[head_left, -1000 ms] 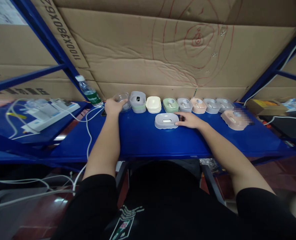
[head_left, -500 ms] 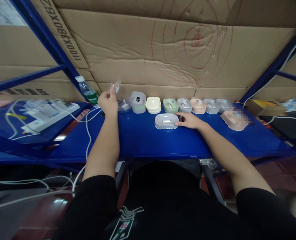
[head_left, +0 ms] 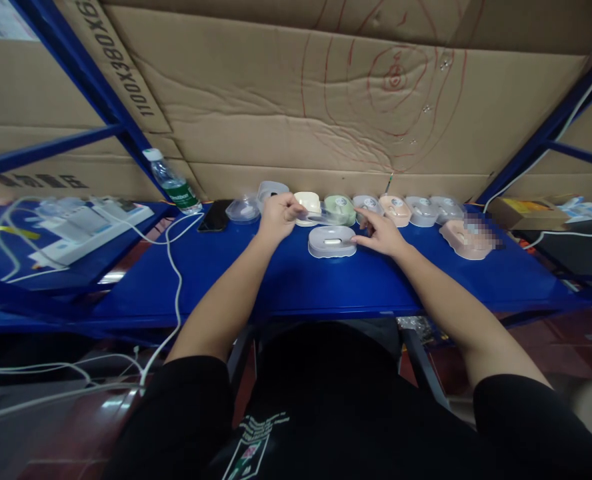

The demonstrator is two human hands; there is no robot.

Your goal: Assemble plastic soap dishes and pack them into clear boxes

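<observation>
Our left hand (head_left: 279,217) is pinched closed on one end of a clear plastic piece (head_left: 323,217), blurred, which we hold above the table (head_left: 296,280) towards the green box (head_left: 340,210). Our right hand (head_left: 381,232) is partly open, its thumb at the right end of the grey dish (head_left: 332,242); we cannot tell whether it touches. That dish lies between the table's back and front edges, about midway along. Along the back edge we have a yellow container (head_left: 307,202), a peach box (head_left: 395,211) and, towards the back left corner, a clear container (head_left: 243,209) and a black phone (head_left: 213,217)
</observation>
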